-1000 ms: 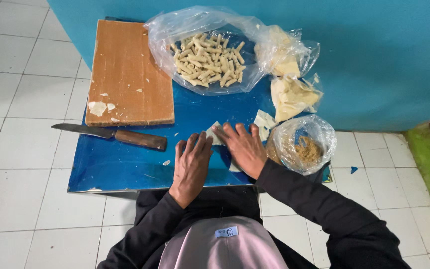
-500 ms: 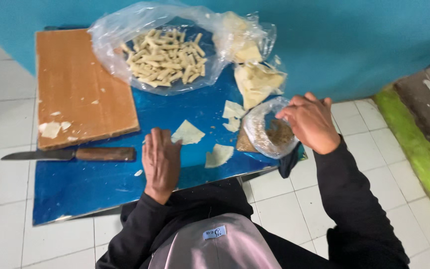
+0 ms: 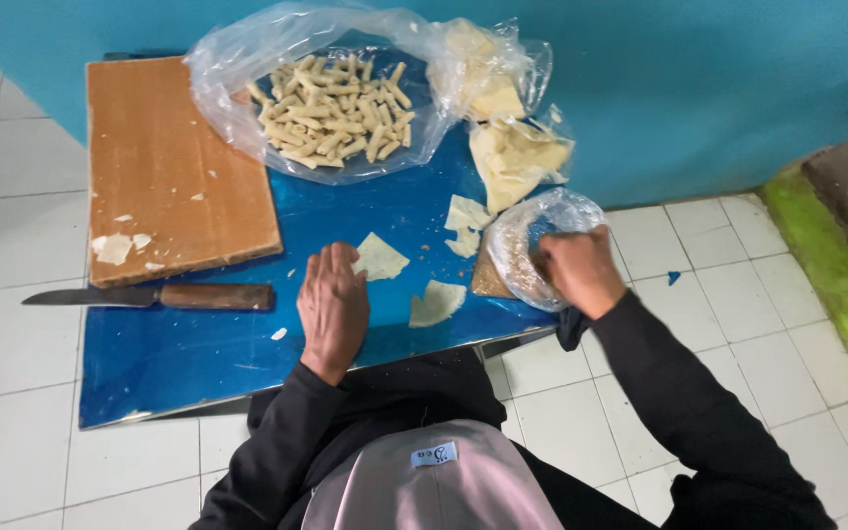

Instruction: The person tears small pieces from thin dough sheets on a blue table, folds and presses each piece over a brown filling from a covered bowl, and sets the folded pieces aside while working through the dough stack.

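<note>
White floor tiles and a teal wall frame a low blue tabletop (image 3: 198, 363); the left hand (image 3: 334, 309) lies flat on it, palm down, fingers together and stretched forward, fingertips resting on the edge of a pale triangular wrapper (image 3: 381, 257); its grip is open and holds nothing; the right arm in a black sleeve reaches out to the tabletop's right edge, where the right hand (image 3: 573, 270) curls into a small clear bag (image 3: 532, 236) of brownish filling; whether its fingers pinch anything I cannot tell; a second wrapper piece (image 3: 437, 303) lies between the hands; a wooden cutting board (image 3: 174, 167) sits at the left, a wooden-handled knife (image 3: 154, 295) just in front of it; a large clear bag of rolled pastry sticks (image 3: 336, 108) sits at the back, with a stack of wrappers (image 3: 512, 162) beside it.
</note>
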A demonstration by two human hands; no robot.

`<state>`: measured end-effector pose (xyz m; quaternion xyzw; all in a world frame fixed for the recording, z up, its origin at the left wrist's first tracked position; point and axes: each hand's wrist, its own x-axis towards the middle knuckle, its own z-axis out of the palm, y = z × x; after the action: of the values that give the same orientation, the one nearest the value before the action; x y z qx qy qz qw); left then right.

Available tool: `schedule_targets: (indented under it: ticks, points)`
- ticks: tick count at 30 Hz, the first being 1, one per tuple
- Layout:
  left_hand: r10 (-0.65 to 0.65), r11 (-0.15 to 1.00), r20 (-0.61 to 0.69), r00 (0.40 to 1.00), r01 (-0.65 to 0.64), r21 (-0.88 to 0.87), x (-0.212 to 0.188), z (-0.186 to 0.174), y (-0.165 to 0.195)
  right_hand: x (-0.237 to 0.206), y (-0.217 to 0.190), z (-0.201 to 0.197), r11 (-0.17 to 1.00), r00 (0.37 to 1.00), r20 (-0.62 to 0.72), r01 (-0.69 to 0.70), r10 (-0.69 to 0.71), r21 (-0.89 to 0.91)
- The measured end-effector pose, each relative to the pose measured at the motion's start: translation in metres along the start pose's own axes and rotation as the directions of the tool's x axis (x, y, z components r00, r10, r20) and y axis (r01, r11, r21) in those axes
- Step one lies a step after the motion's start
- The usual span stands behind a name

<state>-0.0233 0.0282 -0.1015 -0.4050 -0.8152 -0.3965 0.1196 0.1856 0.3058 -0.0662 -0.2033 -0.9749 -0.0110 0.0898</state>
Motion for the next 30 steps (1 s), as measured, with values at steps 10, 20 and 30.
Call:
schedule_targets:
  ticks: [10,20,30]
  points:
    - [-0.086,0.939,0.027,0.996,0.09,-0.332,0.002,-0.008,-0.016,0.068,-0.139,0.008,0.764,0.985,-0.107,0.175,-0.138,0.621]
    - [0.023,0.915,0.063,0.998,0.004,-0.404,0.005,-0.01,-0.028,0.051,-0.18,0.053,0.822,0.892,-0.344,0.419,-0.294,0.386]
    - [0.155,0.944,0.176,0.972,-0.093,-0.318,0.009,-0.014,-0.025,0.023,-0.153,0.051,0.8,0.869,0.055,0.475,-0.491,-0.366]
